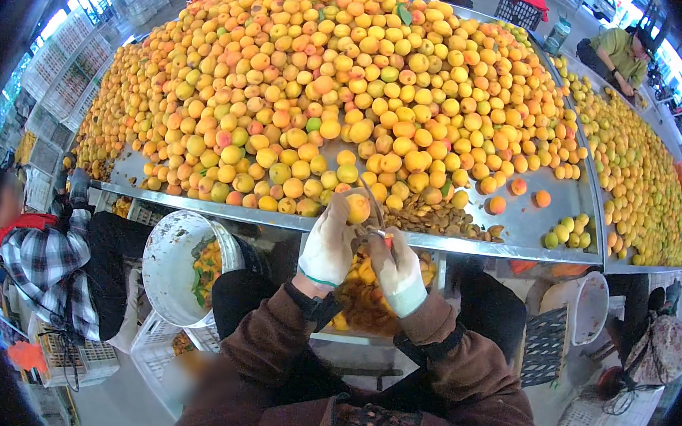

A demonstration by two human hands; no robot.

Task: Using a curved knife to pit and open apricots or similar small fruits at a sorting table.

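My left hand, in a white glove with a soiled tip, grips a yellow-orange apricot at the metal table's near edge. Close beside it, my right hand, gloved the same way, is closed round a small knife with a thin curved blade and a bit of reddish handle showing. The blade lies against or just beside the fruit; which, I cannot tell. Behind both hands rises a big heap of apricots. Brown pits lie scattered on the table. Below my hands, a crate holds split apricots.
A white bucket with some fruit and leaves stands left of my knees. To the right are a dark basket and another white bucket. The table's metal rim runs across in front. Other people sit around the tables.
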